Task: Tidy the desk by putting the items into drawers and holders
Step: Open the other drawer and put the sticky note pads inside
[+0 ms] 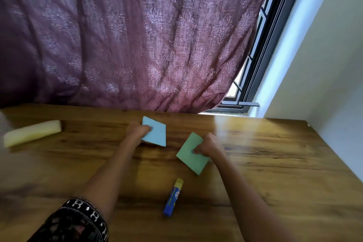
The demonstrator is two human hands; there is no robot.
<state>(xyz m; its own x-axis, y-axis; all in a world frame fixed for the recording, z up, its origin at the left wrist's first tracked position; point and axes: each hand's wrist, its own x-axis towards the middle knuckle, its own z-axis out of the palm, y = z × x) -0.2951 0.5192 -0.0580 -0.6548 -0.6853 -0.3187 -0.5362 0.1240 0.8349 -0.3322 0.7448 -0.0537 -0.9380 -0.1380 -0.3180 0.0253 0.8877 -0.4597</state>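
My left hand (137,130) pinches a light blue pad of notes (156,133) by its left edge, near the middle of the wooden desk (275,163). To the right, my right hand (209,145) pinches a green pad of notes (189,155) at its right edge. Both pads are tilted and sit just above or on the desk top. A blue glue stick with a yellow cap (173,197) lies on the desk between my forearms, nearer to me.
A pale yellow oblong block (32,132) lies at the desk's far left. A purple patterned curtain (137,35) hangs behind the desk's back edge, with a dark window frame (261,61) and a white wall at the right. No drawer or holder is in view.
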